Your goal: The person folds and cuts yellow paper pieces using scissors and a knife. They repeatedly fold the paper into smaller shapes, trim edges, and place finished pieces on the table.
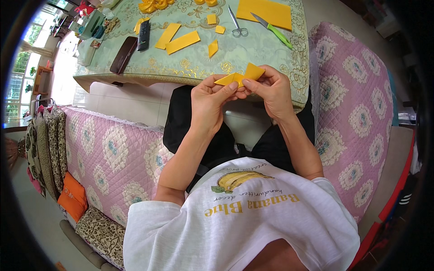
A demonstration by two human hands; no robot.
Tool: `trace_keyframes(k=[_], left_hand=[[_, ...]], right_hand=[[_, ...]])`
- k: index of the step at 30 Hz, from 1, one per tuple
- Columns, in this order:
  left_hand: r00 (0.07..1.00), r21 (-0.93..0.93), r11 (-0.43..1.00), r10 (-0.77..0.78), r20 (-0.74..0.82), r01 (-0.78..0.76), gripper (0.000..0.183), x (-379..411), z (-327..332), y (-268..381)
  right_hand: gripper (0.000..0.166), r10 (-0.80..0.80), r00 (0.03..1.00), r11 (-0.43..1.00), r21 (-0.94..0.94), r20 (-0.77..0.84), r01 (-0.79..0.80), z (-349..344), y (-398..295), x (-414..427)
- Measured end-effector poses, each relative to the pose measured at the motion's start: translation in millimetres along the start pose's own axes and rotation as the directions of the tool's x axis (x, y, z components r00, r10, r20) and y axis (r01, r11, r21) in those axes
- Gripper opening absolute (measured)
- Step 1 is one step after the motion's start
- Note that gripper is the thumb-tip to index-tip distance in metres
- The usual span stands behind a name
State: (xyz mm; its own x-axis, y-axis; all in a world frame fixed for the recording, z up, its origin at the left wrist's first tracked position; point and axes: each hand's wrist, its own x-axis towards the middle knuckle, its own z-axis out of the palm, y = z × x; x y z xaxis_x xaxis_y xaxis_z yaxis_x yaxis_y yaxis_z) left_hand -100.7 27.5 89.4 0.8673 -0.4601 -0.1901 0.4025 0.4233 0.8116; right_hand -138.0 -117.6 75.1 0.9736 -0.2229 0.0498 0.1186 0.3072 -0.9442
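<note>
Both my hands hold one partly folded strip of yellow paper (pixel 239 78) just above the table's near edge. My left hand (pixel 212 96) grips its pointed end between thumb and fingers. The wider, squarer end is pinched by my right hand (pixel 275 91), its thumb pressing near the middle of the paper. Beyond my hands on the table lie a folded yellow paper diamond (pixel 213 48), a small folded piece (pixel 220 29) and a small yellow square (pixel 211 19). Two flat yellow paper strips (pixel 183 42) rest to the left of these, one partly over the other.
A green floral tablecloth (pixel 193 64) covers the table. On it are scissors (pixel 237 25), a green-handled knife (pixel 276 32) over a yellow paper stack (pixel 264 12), a remote control (pixel 143 35), a dark phone (pixel 124 55) and folded yellow paper shapes (pixel 154 5). Quilted sofas (pixel 352 101) flank me.
</note>
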Motion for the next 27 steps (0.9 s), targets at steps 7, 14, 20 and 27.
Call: trace_keyframes(k=[7,14,20,27], left_hand=[[0.998,0.074,0.995,0.066,0.021,-0.067,0.021,-0.3,-0.7,-1.6],[0.998,0.051,0.997,0.063,0.028,-0.065,0.022,-1.4,0.5,-0.8],[0.999,0.048,0.998,0.039,0.031,-0.041,0.023,-1.9,2.1,3.0],[0.999,0.005,1.0,0.031,0.014,-0.031,0.021,-0.1,1.5,1.6]], right_hand=[[0.012,0.012,1.0,1.0,-0.001,-0.022,-0.012,3.6,-1.2,0.5],[0.012,0.024,0.998,0.999,0.047,-0.059,-0.021,8.1,-3.8,-0.1],[0.011,0.029,0.998,0.999,0.043,-0.054,-0.027,8.8,-5.1,-1.1],[0.009,0.037,0.997,0.994,0.102,-0.063,-0.031,7.8,-3.1,-1.0]])
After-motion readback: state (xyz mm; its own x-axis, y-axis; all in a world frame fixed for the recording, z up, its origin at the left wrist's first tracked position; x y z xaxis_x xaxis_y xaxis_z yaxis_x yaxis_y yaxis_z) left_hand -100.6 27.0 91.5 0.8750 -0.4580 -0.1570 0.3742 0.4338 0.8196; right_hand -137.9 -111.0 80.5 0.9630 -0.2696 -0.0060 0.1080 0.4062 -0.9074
